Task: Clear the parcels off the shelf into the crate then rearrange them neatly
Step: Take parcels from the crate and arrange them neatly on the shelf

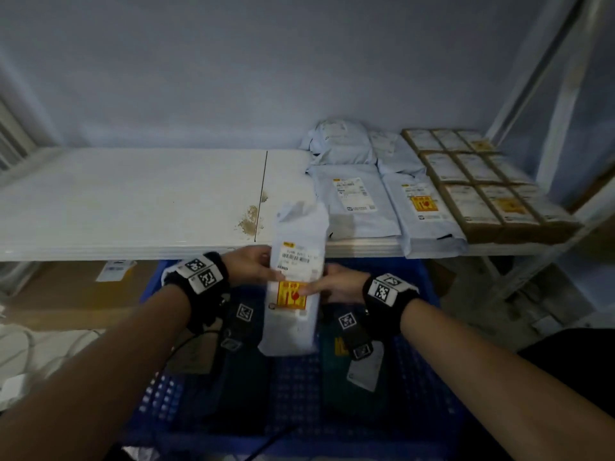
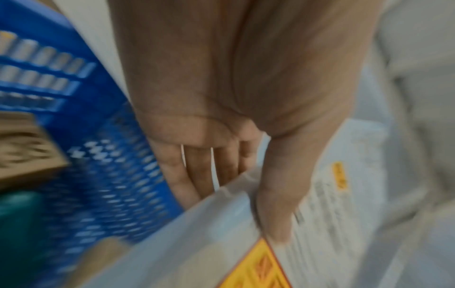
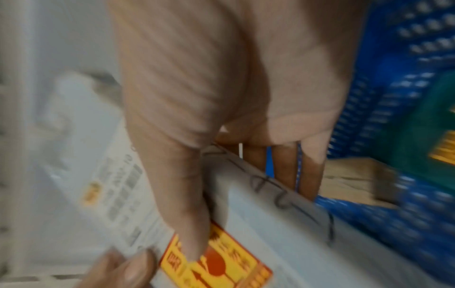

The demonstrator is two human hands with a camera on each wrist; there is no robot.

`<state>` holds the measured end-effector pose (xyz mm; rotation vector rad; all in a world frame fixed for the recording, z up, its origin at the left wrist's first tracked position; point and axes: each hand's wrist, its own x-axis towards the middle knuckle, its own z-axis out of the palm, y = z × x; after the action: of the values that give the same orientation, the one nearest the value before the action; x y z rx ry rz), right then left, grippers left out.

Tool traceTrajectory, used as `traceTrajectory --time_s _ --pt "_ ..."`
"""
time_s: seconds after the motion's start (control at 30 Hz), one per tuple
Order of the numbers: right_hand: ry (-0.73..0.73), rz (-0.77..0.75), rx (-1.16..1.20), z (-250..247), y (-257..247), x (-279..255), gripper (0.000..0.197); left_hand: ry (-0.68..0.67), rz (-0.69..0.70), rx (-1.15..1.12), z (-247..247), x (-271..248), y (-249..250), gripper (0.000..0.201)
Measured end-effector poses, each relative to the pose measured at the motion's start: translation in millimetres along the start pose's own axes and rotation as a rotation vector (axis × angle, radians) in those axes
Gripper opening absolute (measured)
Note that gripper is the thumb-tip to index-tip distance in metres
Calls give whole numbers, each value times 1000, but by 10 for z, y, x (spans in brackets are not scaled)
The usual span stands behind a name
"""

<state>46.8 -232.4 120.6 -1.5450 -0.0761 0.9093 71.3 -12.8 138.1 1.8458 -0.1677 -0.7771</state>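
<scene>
I hold a white mailer parcel (image 1: pixel 294 314) upright over the blue crate (image 1: pixel 429 371), its printed label and yellow-red fragile sticker facing me. My left hand (image 1: pixel 263 264) grips its left edge, thumb on the label and fingers behind. My right hand (image 1: pixel 327 282) grips the right edge, thumb on the sticker. In the left wrist view the left hand (image 2: pixel 246 206) pinches the parcel (image 2: pixel 197 243). The right wrist view shows the right hand (image 3: pixel 236 210) pinching the parcel (image 3: pixel 270 233). On the white shelf (image 1: pixel 133 201) lie more white mailers (image 1: pixel 356 201) and a block of cardboard boxes (image 1: pixel 482 181).
Inside the crate lie two dark green parcels (image 1: pixel 352 387) and a small cardboard box (image 1: pixel 196 354). A shelf upright (image 1: pixel 565 94) rises at the right. Brown cartons (image 1: pixel 76 294) sit under the shelf at the left. Cables lie on the floor at the far left.
</scene>
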Motion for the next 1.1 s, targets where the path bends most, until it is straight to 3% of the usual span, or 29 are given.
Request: traceTrajectory --time_s 0.2,0.3,0.43,0.53,0.63,0.73,0.8,0.93,0.97,1.03,1.1 --pt "202 -262 105 -187 -790 -193 41 268 136 -299 -90 -49 778 9" --pt "367 -357 136 -186 -1074 -51 36 362 145 -284 -55 29 987 23" --pt "503 -354 104 -184 -1332 277 35 459 121 -200 -84 218 947 44" --pt "551 -373 -118 -194 -1418 437 38 589 75 -225 -216 399 830 51" --pt "554 -323 -488 -153 -1332 582 51 674 32 -175 -271 509 854 15" --pt "506 -251 -652 -166 -1123 838 58 689 -11 -140 -313 691 812 10" --pt "518 -225 -712 -180 -1084 930 57 701 -46 -98 -324 786 769 25" --pt "520 -209 -820 -205 -1116 925 50 666 -105 -159 -403 1089 630 35" --pt "508 -225 -841 -215 -1121 928 51 667 -114 -155 -512 1281 478 47" --pt "467 -266 -897 -245 -1112 956 62 683 -180 -115 -695 1582 236 68" --pt "403 -245 -993 -314 -1063 1039 79 685 -199 -56 -783 1703 135 62"
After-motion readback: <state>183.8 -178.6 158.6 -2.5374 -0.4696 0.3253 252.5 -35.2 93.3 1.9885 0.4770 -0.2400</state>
